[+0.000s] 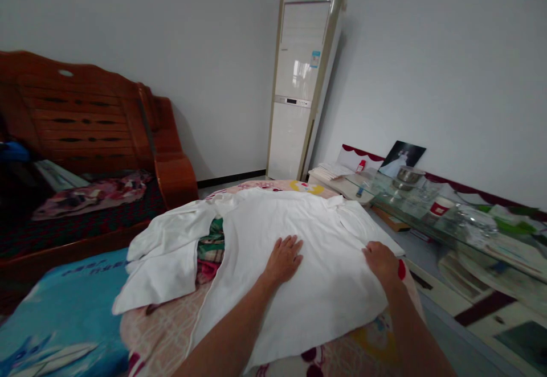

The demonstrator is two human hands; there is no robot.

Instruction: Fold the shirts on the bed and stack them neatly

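A white long-sleeved shirt (316, 291) lies spread over a patterned cloth (158, 337) on a raised surface. One of its sleeves (171, 234) stretches out to the left, and the shirt reaches the right edge of the surface. My left hand (285, 258) rests flat on the middle of the shirt, fingers extended. At the shirt's right edge, my right hand (382, 262) is closed, its fingers pinching the white fabric. A green and red plaid cloth (212, 243) shows in the gap between the left sleeve and the body.
A blue printed cover (85, 308) lies at the lower left, before a wooden sofa (85, 121). A tall air conditioner (294, 86) stands in the corner. Along the right runs a glass-topped cabinet (461, 240) bearing a paper cup (441, 207), a metal bowl (410, 175) and papers.
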